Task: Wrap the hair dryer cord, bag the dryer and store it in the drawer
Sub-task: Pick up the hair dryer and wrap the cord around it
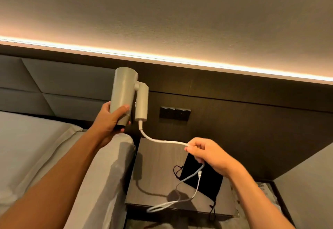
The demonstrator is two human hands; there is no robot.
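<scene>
Head view: the left hand [110, 120] is wrapped tight around the pale grey plastic hair dryer [126, 91]; the right hand [207, 155] pinches its white cord [162, 140] above the black cloth bag [203, 176] on the dark wood desk [155, 165].

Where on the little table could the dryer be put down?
The nightstand has bare wood on its left half, between the bed and the black bag. The right side is crowded: the bag lies there, and the cord dangles over the front edge. The left hand holds the dryer; the right hand holds the cord.
</scene>
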